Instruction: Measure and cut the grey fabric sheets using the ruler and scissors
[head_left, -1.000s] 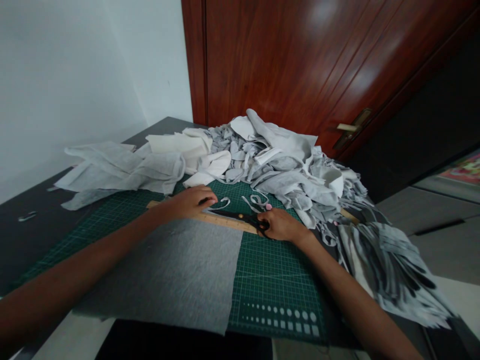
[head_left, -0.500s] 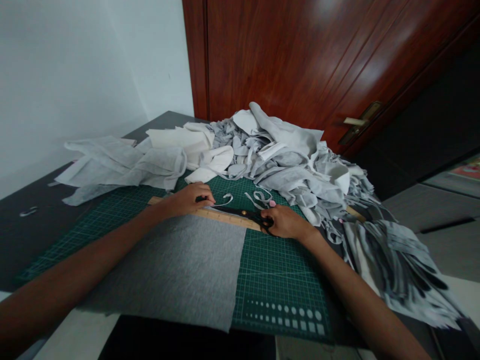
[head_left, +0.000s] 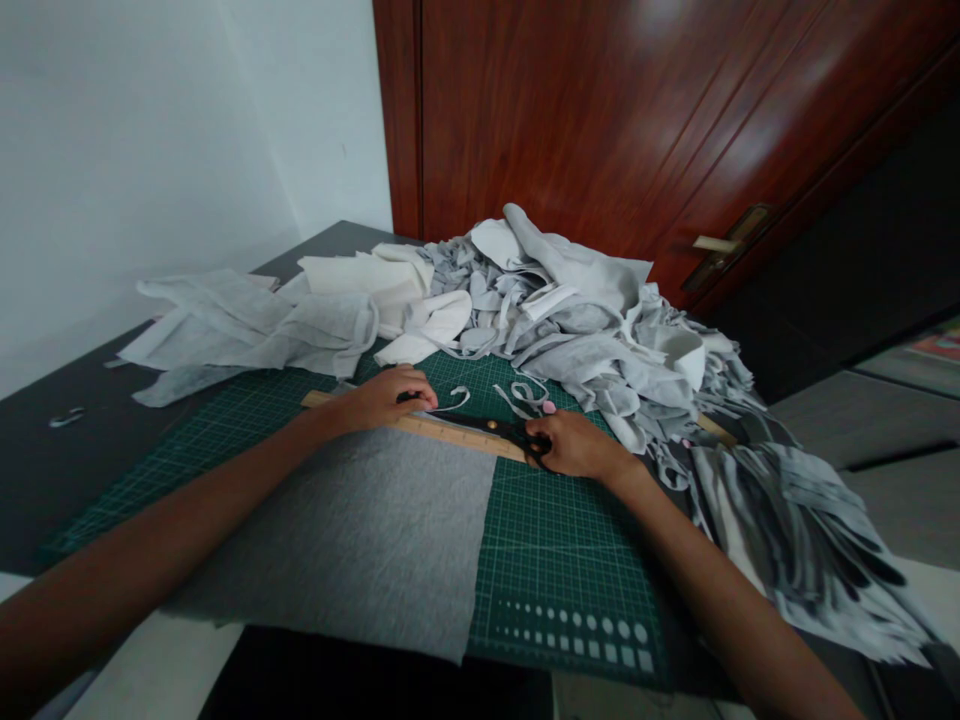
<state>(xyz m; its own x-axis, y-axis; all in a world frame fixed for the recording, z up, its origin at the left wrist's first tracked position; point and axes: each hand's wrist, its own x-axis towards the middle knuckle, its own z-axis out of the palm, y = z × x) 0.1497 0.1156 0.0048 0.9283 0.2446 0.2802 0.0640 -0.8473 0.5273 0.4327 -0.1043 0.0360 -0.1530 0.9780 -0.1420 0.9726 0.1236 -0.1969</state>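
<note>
My right hand (head_left: 574, 443) is closed around the handles of black scissors (head_left: 491, 425), whose blades point left along the far edge of a wooden ruler (head_left: 465, 435). The ruler lies across the far edge of a grey fabric piece (head_left: 337, 530). My left hand (head_left: 394, 397) is at the ruler's left part, its fingers pinched together beside the blade tips. A small dark thing shows between those fingers, too small to name. A thin pale fabric strip (head_left: 459, 397) curls just beyond the left fingertips. Beneath everything lies a green cutting mat (head_left: 562, 540).
A large heap of grey and white fabric scraps (head_left: 577, 300) covers the table's back. Pale cloth pieces (head_left: 255, 320) lie at back left, and a stack of grey fabric (head_left: 802, 540) at right. A wooden door (head_left: 585, 120) stands behind the table.
The view has shifted slightly, moving everything a little to the right. Both hands and the scissors look otherwise unchanged against the ruler and fabric.
</note>
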